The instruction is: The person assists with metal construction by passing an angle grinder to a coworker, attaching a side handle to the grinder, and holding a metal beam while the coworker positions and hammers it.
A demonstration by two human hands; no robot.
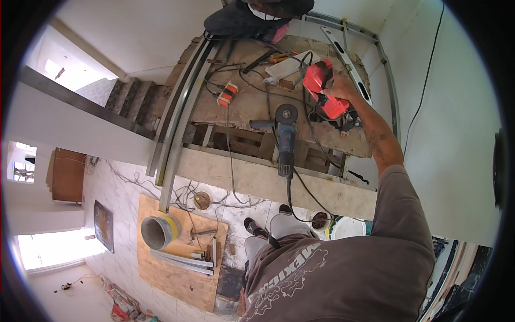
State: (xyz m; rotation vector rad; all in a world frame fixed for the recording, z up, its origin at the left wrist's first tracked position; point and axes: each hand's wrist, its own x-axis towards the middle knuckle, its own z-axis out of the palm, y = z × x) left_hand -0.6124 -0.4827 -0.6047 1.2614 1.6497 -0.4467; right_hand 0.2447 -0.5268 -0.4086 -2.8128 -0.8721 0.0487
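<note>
**Operator:** Where is the right hand?

**Observer:** Your right hand [339, 88] is at the long red device with black parts [333, 106], with your arm stretched out in front of you. Your fingers meet its side, but I cannot tell whether they close around it.

**Operator:** And the left?

**Observer:** Your left hand is out of sight, so I cannot tell how its fingers stand.

**Operator:** Where does the red device sit?

**Observer:** On the right part of the worn brown board [206, 114], just beside the long silver spirit level [351, 72]. A flat white piece [289, 65] lies to its left.

**Operator:** What else is near?

**Observer:** The blue-grey angle grinder [286, 142] lies at the board's near edge, its dark disc [287, 114] pointing away from you and its cord trailing towards your feet. Further left you have the small orange-and-white box [228, 94] among black cables, then the long metal bars [185, 102].

**Operator:** Anyone across from here?

**Observer:** Yes, a person in dark clothing [236, 21] is at the board's far side, facing you or not, I cannot tell.
</note>
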